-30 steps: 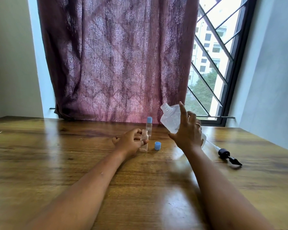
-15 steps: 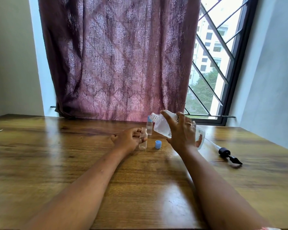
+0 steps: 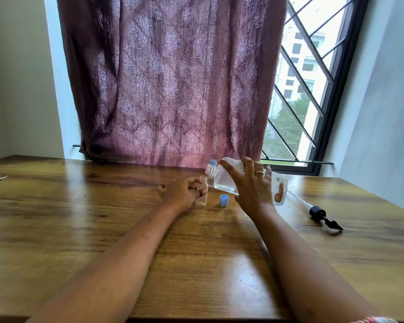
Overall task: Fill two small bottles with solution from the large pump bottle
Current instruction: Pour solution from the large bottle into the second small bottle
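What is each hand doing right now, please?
Left hand: holds the small uncapped clear plastic bottle upright.
Right hand: grips the large clear plastic bottle, tilted toward it.

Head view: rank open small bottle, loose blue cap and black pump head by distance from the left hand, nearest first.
1. open small bottle: gripped in the left hand, standing upright.
2. loose blue cap: just right of that bottle, apart from it.
3. black pump head: lying far right, past the right hand that holds the large bottle.
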{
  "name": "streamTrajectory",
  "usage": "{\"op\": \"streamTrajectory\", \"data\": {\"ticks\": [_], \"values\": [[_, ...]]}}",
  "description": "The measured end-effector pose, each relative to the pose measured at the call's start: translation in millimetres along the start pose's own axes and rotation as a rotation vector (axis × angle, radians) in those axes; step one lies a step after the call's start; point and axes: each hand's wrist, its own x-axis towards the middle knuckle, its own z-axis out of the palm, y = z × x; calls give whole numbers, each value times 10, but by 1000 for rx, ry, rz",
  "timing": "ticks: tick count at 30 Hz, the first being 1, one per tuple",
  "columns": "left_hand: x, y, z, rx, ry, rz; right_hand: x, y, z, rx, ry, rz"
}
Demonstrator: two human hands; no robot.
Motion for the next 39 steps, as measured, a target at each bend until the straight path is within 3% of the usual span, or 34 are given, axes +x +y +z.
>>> {"op": "streamTrajectory", "data": {"ticks": [39], "values": [[10,-34,18,-2,-10,-4,10,23,10,-11,56,-35]]}}
